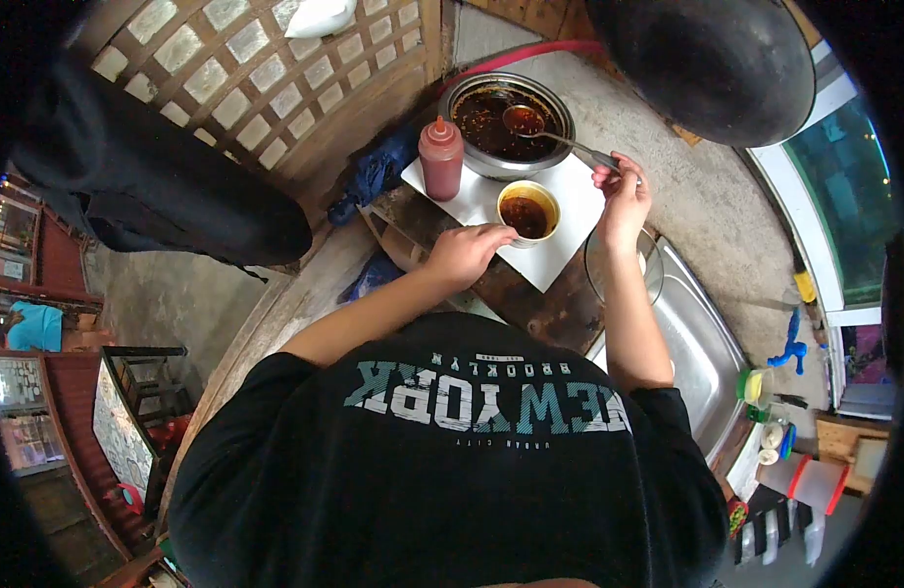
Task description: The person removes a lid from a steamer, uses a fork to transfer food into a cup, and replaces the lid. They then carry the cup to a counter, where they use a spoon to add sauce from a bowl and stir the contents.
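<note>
A kitchen is showing itself here, with a stainless sink (pixel 689 333) sitting beside the counter (pixel 530 294), a wok (pixel 712 69) hanging above and knives (pixel 771 534) standing nearby.

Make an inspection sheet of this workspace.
Surface: white sheet on a dark, stained tabletop.
Job's things: pot of dark sauce; ladle with sauce in its bowl; cup partly filled; red squeeze bottle, upright.
Clutter: crumpled blue material left of the bottle.
Grippers: bare hands; left at the cup's rim, right holding the ladle's handle.
Cables: nothing certain; a red tube-like line runs behind the pot.
Surroundings: metal sink right, large dark pan upper right.
</note>
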{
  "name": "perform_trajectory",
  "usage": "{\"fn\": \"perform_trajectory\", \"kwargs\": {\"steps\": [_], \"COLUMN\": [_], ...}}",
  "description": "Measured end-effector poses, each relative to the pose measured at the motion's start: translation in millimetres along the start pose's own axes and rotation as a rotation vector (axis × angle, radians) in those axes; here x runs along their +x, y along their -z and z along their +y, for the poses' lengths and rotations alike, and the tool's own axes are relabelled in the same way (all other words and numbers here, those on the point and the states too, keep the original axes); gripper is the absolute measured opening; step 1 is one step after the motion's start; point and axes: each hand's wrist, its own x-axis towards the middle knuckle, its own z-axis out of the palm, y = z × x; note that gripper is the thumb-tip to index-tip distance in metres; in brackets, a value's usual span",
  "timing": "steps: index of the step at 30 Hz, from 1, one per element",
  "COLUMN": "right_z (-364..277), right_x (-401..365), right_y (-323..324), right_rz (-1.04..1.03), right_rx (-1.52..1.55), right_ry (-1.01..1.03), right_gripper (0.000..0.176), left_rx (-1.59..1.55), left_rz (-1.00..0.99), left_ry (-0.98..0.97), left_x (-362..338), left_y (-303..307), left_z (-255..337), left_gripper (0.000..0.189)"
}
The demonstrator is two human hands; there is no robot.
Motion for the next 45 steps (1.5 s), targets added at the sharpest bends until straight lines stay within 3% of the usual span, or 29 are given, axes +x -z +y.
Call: {"fn": "perform_trajectory", "kwargs": {"steps": [45], "right_z": [4.0], "right_x": [-7.9], "right_y": [1.0], "right_rz": [0.033], "right_rx": [-0.057], "right_ry": [-0.030], "right_gripper": [0.026], "left_rx": [0.028], "left_rz": [0.017], "left_ry": [-0.004], "left_x": [-0.5], "left_y": [1.5], "left_z": [3.6], "left_gripper": [0.016]}}
